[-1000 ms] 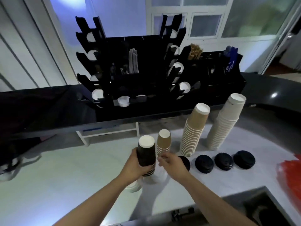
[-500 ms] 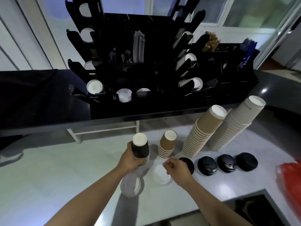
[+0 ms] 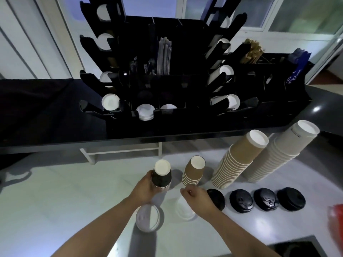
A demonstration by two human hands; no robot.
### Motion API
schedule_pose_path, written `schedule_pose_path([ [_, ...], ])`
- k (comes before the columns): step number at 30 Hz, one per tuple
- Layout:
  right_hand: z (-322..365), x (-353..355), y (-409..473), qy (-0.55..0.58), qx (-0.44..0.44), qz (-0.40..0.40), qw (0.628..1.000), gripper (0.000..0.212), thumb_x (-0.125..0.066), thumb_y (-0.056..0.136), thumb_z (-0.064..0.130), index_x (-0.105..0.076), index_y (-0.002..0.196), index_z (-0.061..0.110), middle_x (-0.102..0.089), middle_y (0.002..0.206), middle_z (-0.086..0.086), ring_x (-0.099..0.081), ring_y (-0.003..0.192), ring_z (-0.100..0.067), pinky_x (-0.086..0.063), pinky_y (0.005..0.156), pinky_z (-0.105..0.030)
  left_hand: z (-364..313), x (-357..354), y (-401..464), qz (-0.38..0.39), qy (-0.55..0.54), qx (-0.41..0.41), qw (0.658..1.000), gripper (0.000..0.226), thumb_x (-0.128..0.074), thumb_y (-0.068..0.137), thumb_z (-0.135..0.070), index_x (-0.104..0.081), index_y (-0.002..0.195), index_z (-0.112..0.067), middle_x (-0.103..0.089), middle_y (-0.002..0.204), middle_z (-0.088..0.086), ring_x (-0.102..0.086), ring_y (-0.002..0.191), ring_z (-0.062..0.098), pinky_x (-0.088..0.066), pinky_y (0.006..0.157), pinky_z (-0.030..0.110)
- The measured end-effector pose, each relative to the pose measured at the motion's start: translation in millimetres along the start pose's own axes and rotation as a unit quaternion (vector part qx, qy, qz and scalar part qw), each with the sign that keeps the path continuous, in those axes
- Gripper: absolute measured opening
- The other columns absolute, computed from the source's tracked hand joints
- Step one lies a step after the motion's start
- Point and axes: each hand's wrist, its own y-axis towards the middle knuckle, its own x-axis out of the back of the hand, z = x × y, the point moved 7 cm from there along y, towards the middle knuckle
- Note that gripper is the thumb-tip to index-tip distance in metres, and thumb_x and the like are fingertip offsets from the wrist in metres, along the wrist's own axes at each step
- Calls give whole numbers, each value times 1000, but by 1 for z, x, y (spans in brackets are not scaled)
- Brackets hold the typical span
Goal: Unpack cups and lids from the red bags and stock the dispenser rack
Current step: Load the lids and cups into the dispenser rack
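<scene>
A person's left hand (image 3: 146, 188) grips a short stack of dark cups (image 3: 161, 176), upside down on the pale counter (image 3: 55, 201). A white lid (image 3: 148, 217) lies just below that hand. The right hand (image 3: 197, 196) hovers beside it, fingers loosely curled and holding nothing, above another white lid (image 3: 183, 210). Just beyond its fingertips stands a short brown cup stack (image 3: 194, 171). Right of this hand sit four black lids (image 3: 241, 200), taller cup stacks (image 3: 239, 162) behind them. The black dispenser rack (image 3: 167, 101) stands beyond both hands.
</scene>
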Motion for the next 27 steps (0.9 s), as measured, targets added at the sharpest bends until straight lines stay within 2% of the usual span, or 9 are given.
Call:
schedule_pose_path([
  [3, 14, -6, 9, -3, 24, 27, 999, 35, -55, 95, 28, -39, 64, 28, -42, 57, 8, -40, 56, -4, -34, 57, -23, 14, 12, -11, -1, -6, 37, 999, 37, -58, 99, -24, -51, 136, -23, -62, 125, -6, -61, 116, 19, -47, 99, 31],
  [5, 26, -7, 14, 3, 44, 29, 999, 42, -53, 95, 22, -41, 58, 36, -42, 53, 11, -38, 54, -2, -30, 54, -17, 20, 17, -21, 11, -120, 86, 989, 27, -44, 107, -26, -57, 130, -28, -61, 134, -3, -58, 123, 19, -45, 104, 34],
  [7, 35, -8, 19, 6, 57, 39, 998, 45, -50, 97, 21, -44, 56, 39, -44, 52, 15, -38, 53, -1, -28, 52, -17, 17, 14, -32, 48, -230, 128, 963, 42, -25, 109, -45, -57, 134, -31, -56, 141, -7, -53, 125, 14, -40, 108, 36],
  [10, 43, -11, 27, 8, 60, 57, 997, 36, -49, 96, 21, -44, 61, 24, -43, 53, 10, -35, 57, -4, -28, 56, -27, 10, 18, -43, 42, -253, 146, 955, 76, -3, 104, -61, -61, 137, -25, -56, 139, -11, -48, 128, 13, -33, 116, 41],
  [13, 49, -15, 31, -1, 78, 81, 994, 27, -51, 93, 22, -47, 71, 5, -44, 62, 1, -39, 60, -9, -30, 59, -30, 12, 18, -52, 35, -206, 150, 966, 64, -5, 109, -45, -53, 145, -21, -50, 151, 0, -45, 137, 19, -35, 114, 35],
  [16, 48, -15, 33, -23, 106, 95, 990, 27, -52, 93, 23, -47, 74, 6, -47, 64, -1, -42, 60, -9, -33, 59, -29, 15, 4, -65, 91, -145, 155, 973, 55, -5, 110, -43, -23, 160, -27, -38, 160, 2, -37, 145, 22, -30, 110, 26],
  [19, 42, -17, 30, -54, 147, 99, 983, 27, -54, 95, 24, -47, 73, 9, -48, 63, 0, -42, 60, -10, -35, 59, -29, 25, -8, -79, 93, -97, 170, 976, 58, -11, 108, -50, 3, 161, -31, -39, 159, -1, -37, 146, 19, -28, 118, 27],
  [23, 31, -22, 24, -104, 180, 118, 971, 25, -54, 94, 19, -44, 73, 10, -49, 66, -4, -44, 64, -15, -42, 65, -37, 37, -19, -99, 39, -49, 168, 984, 73, -45, 104, -46, -5, 162, -29, -36, 160, -1, -37, 145, 17, -29, 119, 32],
  [27, 30, -35, 19, -139, 210, 143, 957, 24, -50, 98, 20, -55, 84, 2, -63, 84, -11, -58, 79, -22, -47, 76, -37, 45, -31, -114, 29, 100, 142, 984, 109, -70, 77, -63, -8, 161, -30, -26, 162, -1, -31, 146, 23, -29, 118, 33],
])
